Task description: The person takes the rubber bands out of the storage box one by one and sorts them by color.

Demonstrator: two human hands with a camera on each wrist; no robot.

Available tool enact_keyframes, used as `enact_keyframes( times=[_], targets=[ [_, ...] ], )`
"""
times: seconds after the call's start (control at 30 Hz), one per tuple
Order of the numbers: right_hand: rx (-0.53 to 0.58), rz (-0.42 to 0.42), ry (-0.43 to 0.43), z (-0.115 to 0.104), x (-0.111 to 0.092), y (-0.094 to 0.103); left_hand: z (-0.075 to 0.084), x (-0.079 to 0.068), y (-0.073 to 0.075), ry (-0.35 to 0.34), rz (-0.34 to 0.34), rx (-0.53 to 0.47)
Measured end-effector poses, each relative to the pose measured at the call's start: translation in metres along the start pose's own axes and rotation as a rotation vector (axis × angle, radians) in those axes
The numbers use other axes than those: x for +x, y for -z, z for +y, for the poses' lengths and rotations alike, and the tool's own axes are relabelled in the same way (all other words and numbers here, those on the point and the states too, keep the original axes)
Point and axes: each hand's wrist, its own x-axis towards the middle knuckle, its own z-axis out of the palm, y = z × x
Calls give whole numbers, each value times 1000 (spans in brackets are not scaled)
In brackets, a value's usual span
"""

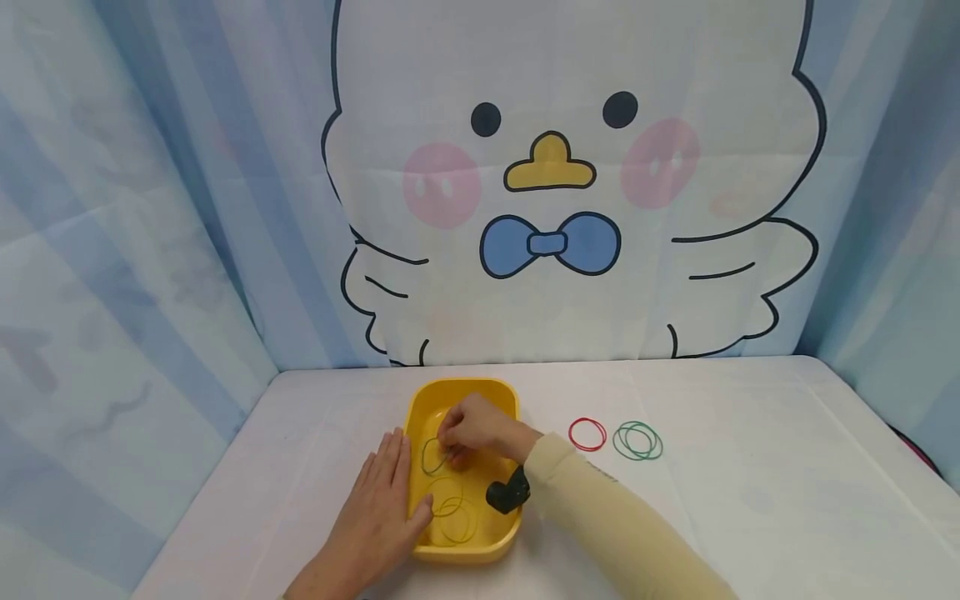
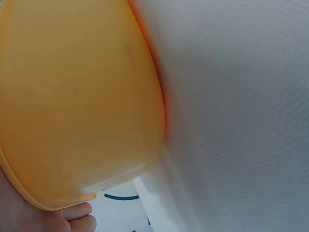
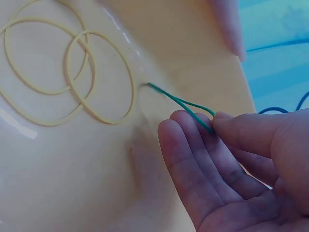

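My right hand [image 1: 480, 423] is inside the yellow plastic tray [image 1: 465, 553], near its far half. Between thumb and index finger it pinches a green rubber band [image 3: 181, 102], whose loop hangs toward the tray floor in the right wrist view. Three yellow rubber bands [image 3: 133, 79] overlap one another on the tray floor, nearer the front. My left hand [image 1: 377, 504] lies along the tray's left rim, fingers straight, with the thumb over the edge. In the left wrist view the tray's outer wall [image 2: 82, 106] fills much of the picture, fingers at its rim.
On the white tablecloth [image 1: 720, 500], right of the tray, lie red rubber bands [image 1: 573, 423] and a small pile of green rubber bands [image 1: 617, 442]. A curtain printed with a cartoon bird [image 1: 555, 317] hangs behind the table, with more curtain on both sides.
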Motion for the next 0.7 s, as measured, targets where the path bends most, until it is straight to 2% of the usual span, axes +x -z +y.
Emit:
enact_keyframes(
  times=[0.3, 0.53, 0.7],
  targets=[
    [56, 2, -6, -1, -6, 12, 1, 0, 0, 6, -8, -3],
    [116, -25, 43, -1, -12, 23, 0, 0, -1, -6, 21, 11],
    [115, -29, 65, -1, -17, 31, 0, -1, -2, -2, 18, 13]
  ],
)
